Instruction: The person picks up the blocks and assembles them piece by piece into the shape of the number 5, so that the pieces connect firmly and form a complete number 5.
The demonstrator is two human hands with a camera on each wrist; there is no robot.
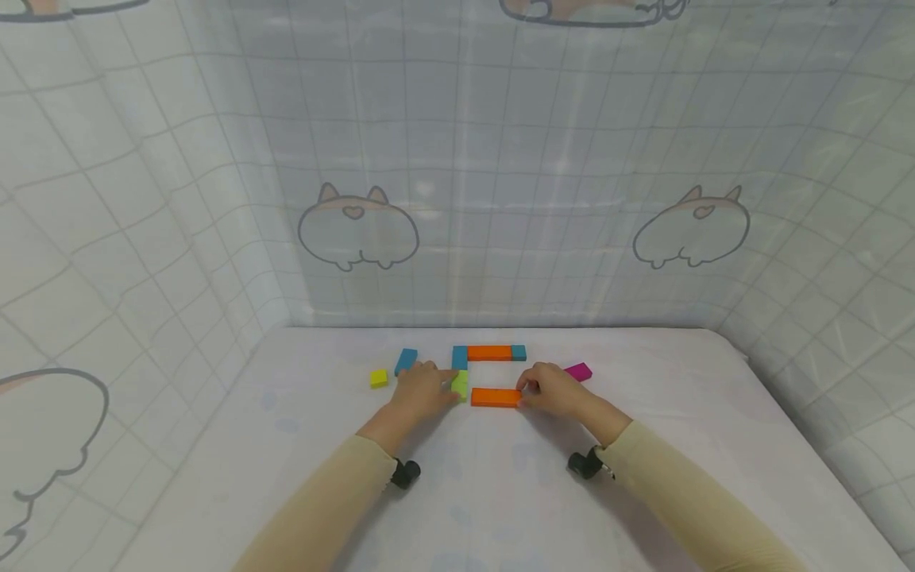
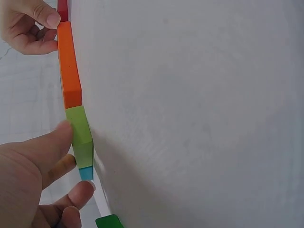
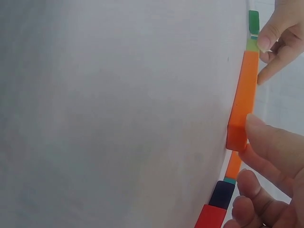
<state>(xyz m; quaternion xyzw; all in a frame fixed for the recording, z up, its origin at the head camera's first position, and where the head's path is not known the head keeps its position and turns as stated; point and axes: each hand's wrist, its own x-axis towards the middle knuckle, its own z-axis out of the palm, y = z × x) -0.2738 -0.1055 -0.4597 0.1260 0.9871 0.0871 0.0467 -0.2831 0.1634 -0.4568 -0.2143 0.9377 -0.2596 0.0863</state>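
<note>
My left hand [image 1: 423, 391] holds a light green block [image 1: 459, 385] between thumb and index finger. In the left wrist view the thumb lies against the side of the green block [image 2: 80, 133]. My right hand [image 1: 554, 389] pinches the right end of a long orange block [image 1: 495, 397], which lies flat with its left end close beside the green one. In the right wrist view the thumb and a finger are at the near end of the orange block [image 3: 242, 104]. A blue block [image 1: 460, 357] sits just beyond the green one, at its far end.
Behind, a second orange block [image 1: 489, 353] runs from the blue block to a small teal block [image 1: 519, 353]. Loose on the left are a blue block [image 1: 406, 361] and a yellow block [image 1: 379, 378]. A magenta block [image 1: 579, 371] lies past the right hand. A patterned curtain [image 1: 457, 199] surrounds the white table [image 1: 493, 492].
</note>
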